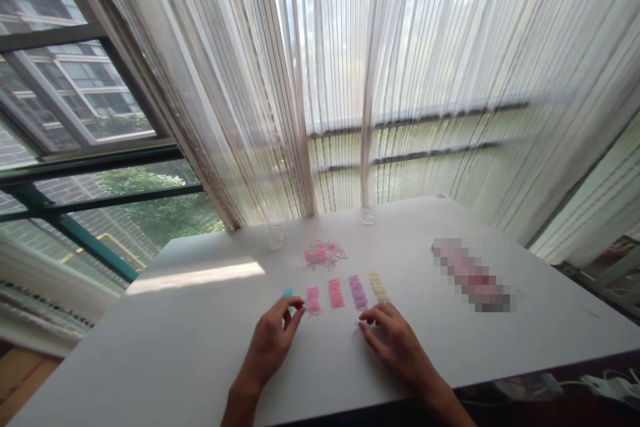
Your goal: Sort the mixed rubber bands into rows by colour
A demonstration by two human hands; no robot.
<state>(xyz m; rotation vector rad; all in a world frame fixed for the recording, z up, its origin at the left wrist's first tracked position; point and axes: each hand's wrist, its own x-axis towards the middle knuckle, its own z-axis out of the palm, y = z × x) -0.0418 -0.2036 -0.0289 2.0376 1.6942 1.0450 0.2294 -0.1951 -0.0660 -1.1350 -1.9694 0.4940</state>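
Small bright pieces, like little elastic bands, lie on the white table [210, 340] in short columns: pink [313, 300], coral red [336, 293], purple [357, 291] and pale yellow [378, 285]. My left hand [273, 333] is beside the pink column, thumb and forefinger pinched together. It partly hides a blue group [287, 293]. Just below the purple column, my right hand [393, 340] has its fingertips closed in a pinch; a faint pinkish bit shows there, too small to name. Beyond the columns sits a loose mixed pile [324, 253] of pink, red and bluish pieces.
A clear container [275, 237] stands near the table's far edge, and a clear round dish or lid [368, 217] lies to its right. A blurred-out pinkish long object [470, 275] is on the right. Sheer curtains [340, 80] hang behind the table.
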